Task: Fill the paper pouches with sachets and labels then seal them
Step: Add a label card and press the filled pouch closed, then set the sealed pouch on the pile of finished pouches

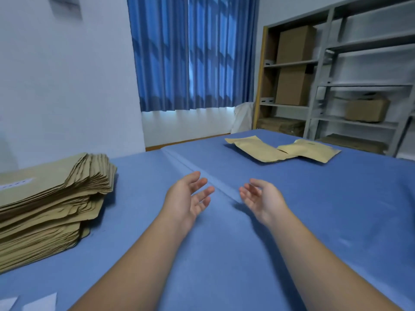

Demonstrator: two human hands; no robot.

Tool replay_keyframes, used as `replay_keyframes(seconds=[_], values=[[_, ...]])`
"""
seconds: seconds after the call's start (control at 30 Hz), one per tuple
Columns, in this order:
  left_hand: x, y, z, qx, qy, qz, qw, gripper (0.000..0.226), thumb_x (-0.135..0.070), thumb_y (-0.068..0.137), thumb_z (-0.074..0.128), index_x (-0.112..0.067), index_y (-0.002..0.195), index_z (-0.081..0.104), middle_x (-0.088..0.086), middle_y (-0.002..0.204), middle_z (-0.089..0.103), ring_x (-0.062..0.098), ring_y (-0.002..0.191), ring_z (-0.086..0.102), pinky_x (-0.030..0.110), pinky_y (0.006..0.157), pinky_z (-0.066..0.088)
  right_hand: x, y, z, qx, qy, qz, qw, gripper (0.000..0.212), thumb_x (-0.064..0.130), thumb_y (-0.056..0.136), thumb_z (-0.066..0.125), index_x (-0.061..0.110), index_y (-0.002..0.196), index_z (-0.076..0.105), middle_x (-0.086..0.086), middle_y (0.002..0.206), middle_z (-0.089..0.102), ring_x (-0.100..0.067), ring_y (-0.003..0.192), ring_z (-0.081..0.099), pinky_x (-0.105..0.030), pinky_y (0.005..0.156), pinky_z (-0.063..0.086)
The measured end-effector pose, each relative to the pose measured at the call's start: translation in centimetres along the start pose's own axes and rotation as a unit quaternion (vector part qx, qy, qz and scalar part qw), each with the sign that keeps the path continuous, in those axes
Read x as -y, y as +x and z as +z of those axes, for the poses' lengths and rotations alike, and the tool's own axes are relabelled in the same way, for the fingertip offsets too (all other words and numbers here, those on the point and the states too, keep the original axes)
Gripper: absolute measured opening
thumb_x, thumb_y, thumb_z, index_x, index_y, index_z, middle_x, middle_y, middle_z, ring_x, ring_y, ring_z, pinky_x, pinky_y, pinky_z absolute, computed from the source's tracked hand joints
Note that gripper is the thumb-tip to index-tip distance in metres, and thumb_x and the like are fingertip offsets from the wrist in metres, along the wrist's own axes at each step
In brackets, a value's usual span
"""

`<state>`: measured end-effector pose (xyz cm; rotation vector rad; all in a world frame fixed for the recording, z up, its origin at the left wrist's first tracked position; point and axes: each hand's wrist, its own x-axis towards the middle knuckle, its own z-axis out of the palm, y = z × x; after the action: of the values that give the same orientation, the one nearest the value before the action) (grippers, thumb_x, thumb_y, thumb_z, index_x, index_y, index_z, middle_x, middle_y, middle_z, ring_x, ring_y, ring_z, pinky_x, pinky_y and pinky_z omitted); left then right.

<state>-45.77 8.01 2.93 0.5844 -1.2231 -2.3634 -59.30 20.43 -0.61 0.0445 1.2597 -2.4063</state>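
Note:
A tall stack of flat brown paper pouches (pixel 45 198) lies at the left of the blue-covered table (pixel 314 209). Two filled brown pouches (pixel 283 149) lie side by side at the far right of the table. My left hand (pixel 188 196) and my right hand (pixel 260 197) hover over the middle of the table, palms turned toward each other, fingers relaxed, holding nothing. Two white slips (pixel 40 303) show at the bottom left corner; whether they are sachets or labels I cannot tell.
A crease in the cloth (pixel 197 171) runs away from me between the hands. Grey shelving (pixel 336 81) with cardboard boxes stands behind the table at the right. Blue curtains (pixel 193 52) hang at the back, and a white wall is at the left.

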Motion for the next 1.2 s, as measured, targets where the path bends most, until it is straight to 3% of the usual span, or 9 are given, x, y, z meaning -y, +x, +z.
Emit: replay_keyframes(seconds=[0.2,0.5,0.6,0.7,0.83,0.93,1.03,1.13,1.2], values=[[-4.8,-3.1,-5.2,-0.052,0.031,0.042,0.997,0.007,-0.02,0.091,0.056,-0.016,0.094,0.061,-0.001,0.083,0.06,0.013,0.06,0.057,0.024,0.053,0.04,-5.2,-4.6,7.0,0.097,-0.066,0.05,0.992,0.007,0.011,0.09,0.056,0.008,0.089,0.062,-0.004,0.066,0.056,-0.016,0.049,0.056,-0.022,0.046,0.049],[-11.5,-9.5,-17.7,-0.148,0.171,0.101,0.969,0.008,-0.018,0.093,0.054,-0.017,0.087,0.06,-0.001,0.077,0.061,0.009,0.049,0.058,0.019,0.046,0.044,-15.9,-12.2,17.4,0.233,-0.033,0.161,0.959,0.009,0.012,0.089,0.055,0.007,0.087,0.063,-0.005,0.069,0.059,-0.016,0.05,0.061,-0.021,0.047,0.05],[-12.9,-10.9,-22.4,-0.251,0.379,0.149,0.878,0.015,-0.013,0.091,0.053,-0.024,0.084,0.061,-0.002,0.085,0.064,0.011,0.06,0.061,0.019,0.048,0.046,-19.0,-12.8,18.2,0.248,-0.028,0.197,0.948,0.011,0.011,0.088,0.054,0.006,0.089,0.064,-0.006,0.067,0.061,-0.017,0.054,0.06,-0.021,0.049,0.051],[-14.4,-11.2,-25.8,-0.283,0.518,0.193,0.784,0.02,-0.01,0.087,0.052,-0.028,0.083,0.061,-0.007,0.079,0.063,0.009,0.06,0.057,0.012,0.044,0.04,-20.2,-12.3,18.1,0.266,-0.052,0.212,0.939,0.013,0.01,0.089,0.054,0.004,0.094,0.064,-0.008,0.067,0.062,-0.018,0.057,0.06,-0.023,0.05,0.053],[-16.1,-9.9,-26.9,-0.279,0.694,0.206,0.63,0.026,-0.016,0.086,0.053,-0.026,0.108,0.062,-0.004,0.111,0.059,0.017,0.101,0.058,0.03,0.085,0.049,-20.4,-11.7,18.1,0.285,-0.068,0.208,0.933,0.016,0.01,0.091,0.052,0.002,0.098,0.065,-0.009,0.067,0.063,-0.019,0.058,0.062,-0.025,0.05,0.054],[-16.2,-8.1,-26.7,-0.25,0.803,0.172,0.513,0.044,-0.021,0.092,0.047,-0.023,0.136,0.044,-0.003,0.139,0.041,0.024,0.121,0.049,0.037,0.093,0.045,-20.6,-11.7,18.2,0.294,-0.076,0.206,0.93,0.016,0.009,0.09,0.053,0.001,0.099,0.065,-0.01,0.069,0.062,-0.019,0.059,0.061,-0.025,0.051,0.054],[-15.6,-6.3,-26.6,-0.234,0.835,0.119,0.483,0.049,-0.021,0.095,0.043,-0.02,0.142,0.03,-0.002,0.145,0.035,0.029,0.12,0.05,0.038,0.082,0.043,-20.5,-11.7,18.2,0.301,-0.076,0.204,0.928,0.016,0.009,0.09,0.053,0.001,0.1,0.064,-0.01,0.069,0.061,-0.019,0.06,0.06,-0.025,0.052,0.054],[-14.9,-5.4,-26.7,-0.234,0.846,0.076,0.473,0.038,-0.02,0.095,0.043,-0.018,0.132,0.035,0.002,0.13,0.048,0.029,0.11,0.055,0.036,0.073,0.04,-20.6,-11.6,18.2,0.306,-0.081,0.201,0.927,0.015,0.009,0.091,0.052,0.001,0.098,0.064,-0.009,0.069,0.06,-0.019,0.06,0.058,-0.024,0.052,0.053],[-14.6,-5.3,-26.8,-0.237,0.859,0.092,0.445,0.031,-0.018,0.094,0.046,-0.018,0.125,0.041,0.002,0.118,0.05,0.029,0.104,0.057,0.035,0.068,0.04,-20.7,-11.6,18.2,0.31,-0.081,0.201,0.926,0.016,0.009,0.091,0.052,0.001,0.099,0.064,-0.009,0.068,0.061,-0.019,0.06,0.058,-0.024,0.052,0.053]])
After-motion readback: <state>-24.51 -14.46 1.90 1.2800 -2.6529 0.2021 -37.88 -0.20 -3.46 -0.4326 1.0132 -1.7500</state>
